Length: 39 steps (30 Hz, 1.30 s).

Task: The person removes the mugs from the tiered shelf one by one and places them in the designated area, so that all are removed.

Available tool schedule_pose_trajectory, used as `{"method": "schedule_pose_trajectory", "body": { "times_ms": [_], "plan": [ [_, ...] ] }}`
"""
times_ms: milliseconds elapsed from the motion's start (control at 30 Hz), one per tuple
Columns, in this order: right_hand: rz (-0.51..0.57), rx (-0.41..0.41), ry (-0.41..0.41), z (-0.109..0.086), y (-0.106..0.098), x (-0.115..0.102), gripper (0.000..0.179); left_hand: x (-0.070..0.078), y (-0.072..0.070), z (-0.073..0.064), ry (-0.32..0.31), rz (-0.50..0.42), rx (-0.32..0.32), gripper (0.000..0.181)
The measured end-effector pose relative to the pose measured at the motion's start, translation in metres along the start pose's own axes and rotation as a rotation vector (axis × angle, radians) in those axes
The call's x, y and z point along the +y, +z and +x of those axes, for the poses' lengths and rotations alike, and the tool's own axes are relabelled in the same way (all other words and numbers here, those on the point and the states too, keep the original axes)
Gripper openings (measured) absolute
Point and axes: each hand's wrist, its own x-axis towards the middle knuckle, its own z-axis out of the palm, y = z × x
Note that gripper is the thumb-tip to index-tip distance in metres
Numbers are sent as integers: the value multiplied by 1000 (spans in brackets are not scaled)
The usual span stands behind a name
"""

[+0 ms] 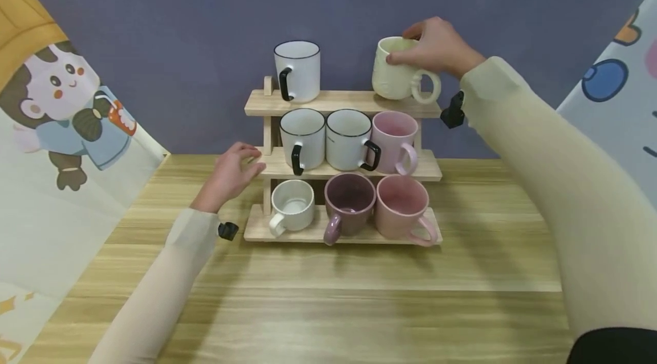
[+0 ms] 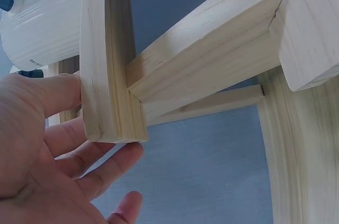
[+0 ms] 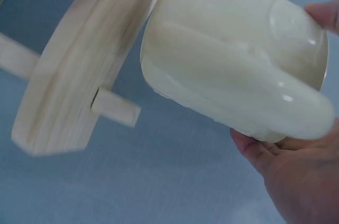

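At the top tier's right end, my right hand (image 1: 436, 47) grips a pale yellow mug (image 1: 392, 76) by its upper body, thumb on the near side and fingers at the far rim. The mug leans slightly, its ring handle pointing right. In the right wrist view, the mug (image 3: 228, 54) is close to the board's end (image 3: 69, 91); whether its base touches the wood I cannot tell. My left hand (image 1: 231, 176) holds the left end of the wooden rack's middle tier (image 1: 269, 164). The left wrist view shows thumb and fingers on either side of that board (image 2: 108, 102).
On the top tier stands a white black-rimmed mug (image 1: 303, 73). Two similar mugs (image 1: 303, 138) and a pink mug (image 1: 392, 138) fill the middle. Below sit a small white cup (image 1: 292, 204), a purple mug (image 1: 349, 204) and a pink mug (image 1: 400, 210). A blue-grey backdrop (image 1: 205, 67) rises behind.
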Motion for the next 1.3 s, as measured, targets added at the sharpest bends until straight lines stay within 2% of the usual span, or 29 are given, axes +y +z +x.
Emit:
{"method": "schedule_pose_trajectory", "body": {
  "times_ms": [233, 533, 733, 1000, 1300],
  "plan": [
    [-27, 21, -20, -13, -14, 20, 88, 1, -1, -3, -5, 1, 6, 41],
    [-27, 37, 15, -35, -34, 53, 86, 0, -1, -3, 23, 6, 23, 40],
    [-37, 46, 41, -46, -43, 78, 86, -1, -2, -4, 4, 12, 18, 40],
    [-85, 17, 135, -55, -42, 110, 92, -2, -4, -7, -1, 12, 33, 40],
    [-126, -20, 157, -68, -32, 139, 94, -1, -3, -6, 1, 14, 27, 40]
  ]
}}
